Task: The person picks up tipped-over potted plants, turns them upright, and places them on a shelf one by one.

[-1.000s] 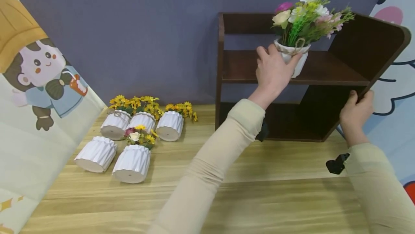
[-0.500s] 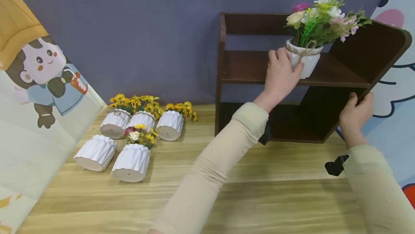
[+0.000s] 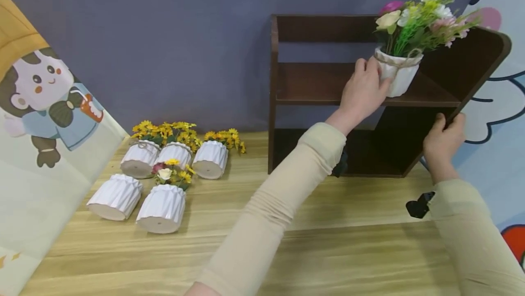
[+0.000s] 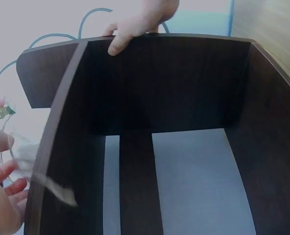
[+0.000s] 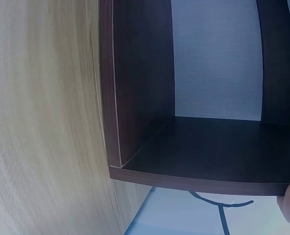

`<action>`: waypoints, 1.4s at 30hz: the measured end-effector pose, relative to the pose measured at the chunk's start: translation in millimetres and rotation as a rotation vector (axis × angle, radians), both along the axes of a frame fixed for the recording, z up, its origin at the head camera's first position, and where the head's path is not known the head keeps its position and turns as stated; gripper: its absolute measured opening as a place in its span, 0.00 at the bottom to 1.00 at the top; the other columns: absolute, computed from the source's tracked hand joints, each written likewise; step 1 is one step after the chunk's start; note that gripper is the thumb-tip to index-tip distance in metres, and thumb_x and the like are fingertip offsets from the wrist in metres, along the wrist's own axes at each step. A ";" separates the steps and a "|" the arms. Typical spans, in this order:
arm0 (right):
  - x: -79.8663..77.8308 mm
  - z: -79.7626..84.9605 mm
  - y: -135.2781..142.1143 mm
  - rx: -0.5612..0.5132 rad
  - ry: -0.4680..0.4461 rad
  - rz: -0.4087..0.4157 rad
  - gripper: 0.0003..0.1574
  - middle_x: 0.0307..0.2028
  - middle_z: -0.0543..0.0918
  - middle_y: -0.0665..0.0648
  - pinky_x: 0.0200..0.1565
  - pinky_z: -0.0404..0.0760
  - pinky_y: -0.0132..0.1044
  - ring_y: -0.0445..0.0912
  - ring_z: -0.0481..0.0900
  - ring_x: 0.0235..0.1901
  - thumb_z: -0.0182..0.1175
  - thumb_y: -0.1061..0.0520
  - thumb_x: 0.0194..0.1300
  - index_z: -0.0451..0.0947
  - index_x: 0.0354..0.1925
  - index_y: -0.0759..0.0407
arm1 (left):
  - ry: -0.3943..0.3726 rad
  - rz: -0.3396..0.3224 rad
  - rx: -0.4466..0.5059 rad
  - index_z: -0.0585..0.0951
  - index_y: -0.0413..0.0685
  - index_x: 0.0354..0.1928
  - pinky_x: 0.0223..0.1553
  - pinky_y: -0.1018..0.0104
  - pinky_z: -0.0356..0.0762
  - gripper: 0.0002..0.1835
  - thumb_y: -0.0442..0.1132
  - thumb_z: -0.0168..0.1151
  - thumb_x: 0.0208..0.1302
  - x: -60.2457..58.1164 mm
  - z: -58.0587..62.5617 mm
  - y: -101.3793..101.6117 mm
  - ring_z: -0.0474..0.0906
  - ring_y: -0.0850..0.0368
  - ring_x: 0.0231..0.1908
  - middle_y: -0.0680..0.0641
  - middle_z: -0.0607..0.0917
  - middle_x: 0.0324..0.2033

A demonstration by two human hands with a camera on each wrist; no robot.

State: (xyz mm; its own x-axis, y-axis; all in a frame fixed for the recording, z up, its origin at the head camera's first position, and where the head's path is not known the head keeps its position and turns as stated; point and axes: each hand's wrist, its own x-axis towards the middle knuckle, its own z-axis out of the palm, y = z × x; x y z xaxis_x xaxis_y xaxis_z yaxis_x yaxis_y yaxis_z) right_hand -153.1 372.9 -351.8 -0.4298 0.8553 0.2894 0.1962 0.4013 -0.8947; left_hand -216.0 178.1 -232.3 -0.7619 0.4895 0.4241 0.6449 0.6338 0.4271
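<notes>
My left hand (image 3: 362, 88) holds a white pot (image 3: 404, 75) by its left side, fingers and thumb around it. Twine with a bow circles the pot, and mixed flowers (image 3: 426, 24) rise from it, white, pink, cream and magenta. The pot is upright at the upper board of a dark brown shelf (image 3: 316, 81), toward its right end; whether its base touches the board I cannot tell. My right hand (image 3: 445, 145) grips the front edge of the shelf's right side panel, below the upper board. In the left wrist view the right hand (image 4: 145, 19) appears at that panel.
Several white ribbed pots lie tipped on the wooden table (image 3: 229, 250) at left, among them a front pot (image 3: 162, 207) with yellow flowers and a pot (image 3: 116, 195) whose flowers are unseen. A grey wall (image 3: 197, 49) stands behind; printed panels flank both sides.
My left hand has carried the flower pot rightward along the upper board, toward the right side panel. My right hand keeps its grip on the shelf. The head view has shifted slightly.
</notes>
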 end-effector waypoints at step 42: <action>-8.5 -3.0 -2.0 -0.015 0.026 0.009 0.12 0.45 0.69 0.39 0.55 0.62 0.34 0.39 0.64 0.49 0.41 0.41 0.68 0.64 0.48 0.34 | 0.124 -0.143 -0.320 0.71 0.61 0.57 0.56 0.72 0.64 0.19 0.53 0.42 0.68 42.3 -17.0 -74.6 0.68 0.65 0.55 0.59 0.71 0.56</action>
State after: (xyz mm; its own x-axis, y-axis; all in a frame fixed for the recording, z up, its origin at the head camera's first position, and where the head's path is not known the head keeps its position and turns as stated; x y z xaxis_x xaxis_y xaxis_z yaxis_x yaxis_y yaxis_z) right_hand -161.6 370.9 -354.8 -0.4299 0.8558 0.2878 0.1695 0.3896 -0.9052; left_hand -173.8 103.5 -249.3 -0.6287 0.7098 0.3176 0.7709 0.6226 0.1347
